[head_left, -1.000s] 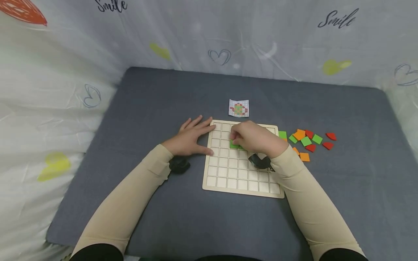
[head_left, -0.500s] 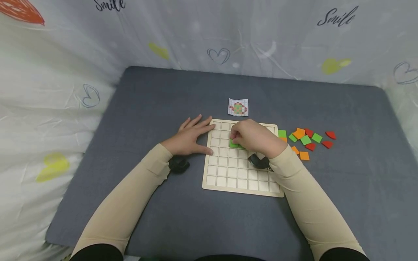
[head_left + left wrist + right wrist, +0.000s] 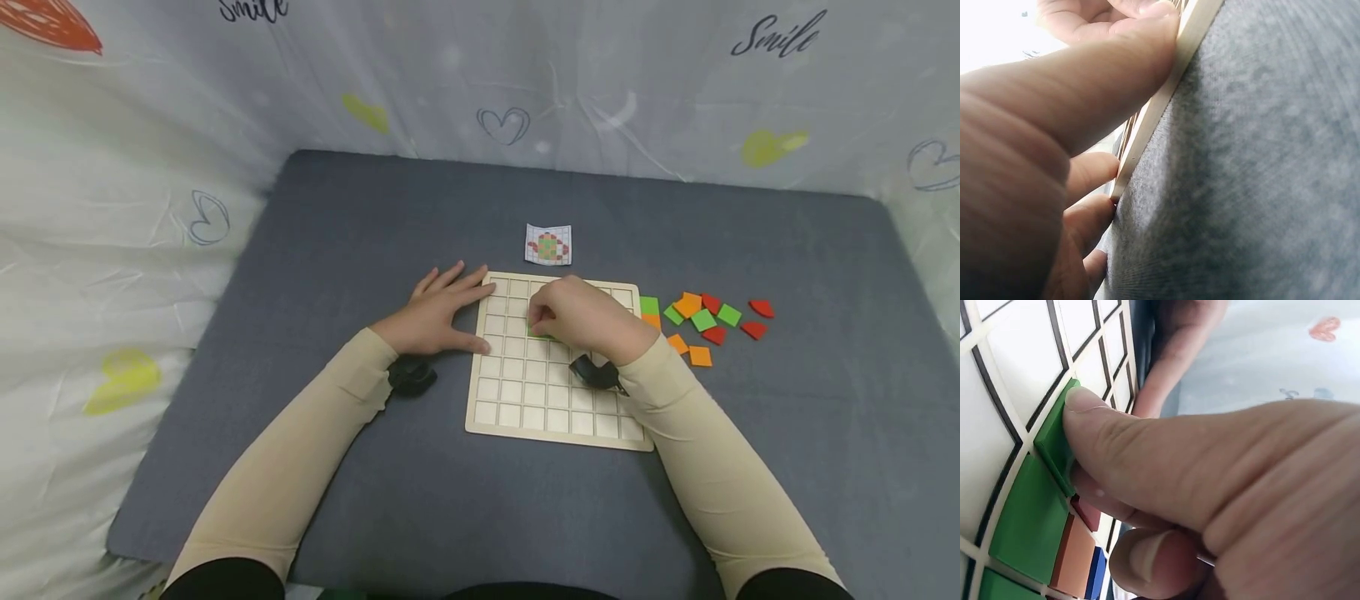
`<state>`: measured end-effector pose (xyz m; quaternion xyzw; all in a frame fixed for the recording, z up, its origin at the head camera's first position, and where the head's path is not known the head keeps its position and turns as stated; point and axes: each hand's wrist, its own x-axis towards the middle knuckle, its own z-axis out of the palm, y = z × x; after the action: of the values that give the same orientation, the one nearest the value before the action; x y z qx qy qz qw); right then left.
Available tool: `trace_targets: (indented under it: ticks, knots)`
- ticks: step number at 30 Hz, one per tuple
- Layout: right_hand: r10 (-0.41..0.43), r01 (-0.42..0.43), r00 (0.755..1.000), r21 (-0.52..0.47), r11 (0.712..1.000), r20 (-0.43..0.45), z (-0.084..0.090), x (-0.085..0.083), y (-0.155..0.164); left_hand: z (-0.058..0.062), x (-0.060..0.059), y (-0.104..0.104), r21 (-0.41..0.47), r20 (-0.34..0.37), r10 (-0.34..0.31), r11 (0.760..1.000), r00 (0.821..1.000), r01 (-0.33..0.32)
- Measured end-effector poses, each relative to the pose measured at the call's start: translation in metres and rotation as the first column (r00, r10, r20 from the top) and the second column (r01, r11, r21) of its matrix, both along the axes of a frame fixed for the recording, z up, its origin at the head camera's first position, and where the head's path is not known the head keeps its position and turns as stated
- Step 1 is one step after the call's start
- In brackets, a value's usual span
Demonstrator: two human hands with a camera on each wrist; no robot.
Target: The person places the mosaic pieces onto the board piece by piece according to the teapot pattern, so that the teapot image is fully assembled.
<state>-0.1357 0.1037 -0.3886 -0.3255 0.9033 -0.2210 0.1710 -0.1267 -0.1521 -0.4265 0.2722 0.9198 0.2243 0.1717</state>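
Observation:
A pale wooden grid board lies on the table. My left hand rests at its left edge, fingers spread and straight, with the thumb against the rim. Over the upper middle of the grid, my right hand pinches a green square tile between thumb and fingers. That tile sits slightly tilted at a cell. Beside it in the right wrist view, another green tile, an orange tile, a red tile and a blue tile sit in the grid; the hand hides them from the head view.
Loose red, orange and green tiles are scattered right of the board. A small card with a coloured grid picture lies beyond the board. Grey cloth covers the table, and a printed white curtain hangs behind.
My right fingers have shifted very slightly over the green tile, so less of it shows in the head view. The left hand stays put.

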Motion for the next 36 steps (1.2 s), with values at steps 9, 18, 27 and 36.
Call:
trace_targets:
  ticks: [9,18,27,36]
  knots:
    - [-0.035,0.035,0.999,0.038,0.999,-0.018,0.009,0.001,0.012,0.000,0.000,0.001,-0.011,0.011,0.023,1.000,1.000,-0.023]
    - [-0.115,0.116,0.993,0.058,0.992,-0.030,0.020,0.000,0.042,-0.004,-0.003,0.002,-0.003,0.007,0.001,1.000,1.000,-0.001]
    - [-0.170,0.177,0.983,0.125,0.976,-0.064,0.023,0.007,0.071,-0.003,0.000,0.000,-0.005,0.012,0.023,1.000,1.000,-0.023]
    - [-0.226,0.231,0.973,0.145,0.962,-0.051,0.022,0.008,0.104,-0.003,0.000,0.001,0.004,0.011,0.017,1.000,1.000,-0.017]
